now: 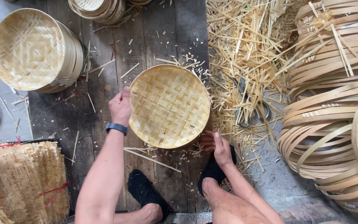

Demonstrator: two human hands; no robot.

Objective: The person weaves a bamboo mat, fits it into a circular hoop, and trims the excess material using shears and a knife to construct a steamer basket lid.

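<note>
Nearest the camera are the person's bare knees and two black shoes [146,191], planted on a dark plank floor [146,54]. Both forearms reach forward from there to a round woven tray [169,106], which lies between the hands just beyond the shoes.

Around that grip, from largest down: right of it and well apart rise stacks of bent bamboo hoops [332,116]. Between the hoops and the tray spreads a heap of offcut strips [245,62], with scissors [251,111] half buried in it, near the right hand. Left of the grip and toward the camera sits a bundle of woven mats [21,182] tied with red cord. Beyond the left hand and well apart leans a stack of finished trays [36,50]; a second stack [98,8] is cut off at the top edge. Loose slivers litter the planks all round the tray.

The left hand [121,107], with a dark band [117,127] at the wrist, is curled over the tray's left rim, fingers closed on it. The right hand [218,146] lies at the tray's near right edge, fingers stretched toward the rim; whether they pinch it cannot be told.
</note>
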